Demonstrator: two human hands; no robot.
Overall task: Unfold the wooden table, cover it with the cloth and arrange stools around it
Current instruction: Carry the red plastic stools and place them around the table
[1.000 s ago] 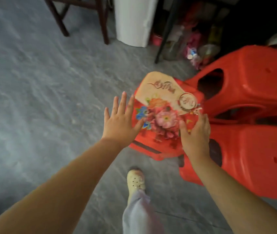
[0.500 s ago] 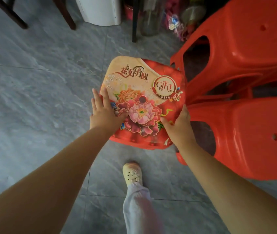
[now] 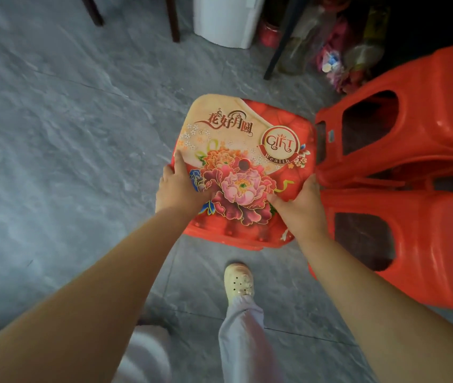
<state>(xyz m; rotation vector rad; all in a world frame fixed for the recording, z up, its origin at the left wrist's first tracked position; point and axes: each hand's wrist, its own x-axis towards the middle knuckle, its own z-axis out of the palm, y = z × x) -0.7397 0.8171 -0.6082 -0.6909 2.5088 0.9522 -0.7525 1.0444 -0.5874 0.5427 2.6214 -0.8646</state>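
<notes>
Now clamped on both sides: left hand (image 3: pixel 177 189), flat and splayed against the printed seat a second ago, wrapped over the left edge of the flowered stool (image 3: pixel 243 167), fingers curled down the rim, thumb across the peony print. Right hand (image 3: pixel 300 205) closed on the lower right corner, thumb on top, fingers hidden underneath. Means the grasp is secured and the stool looks ready for lifting away toward wherever the table stands; table and cloth nowhere in frame, so the stage of those steps cannot be told.

Stool sitting at centre frame on the grey floor (image 3: pixel 54 161), right edge just beside two plain red stools (image 3: pixel 413 161) lying on their sides at the right of the frame. Both forearms stretched forward and down from the bottom corners, converging on the seat. One pale shoe (image 3: pixel 239 280) planted below the stool at lower centre. Probably an awkward carry, given the smooth plastic rim.
</notes>
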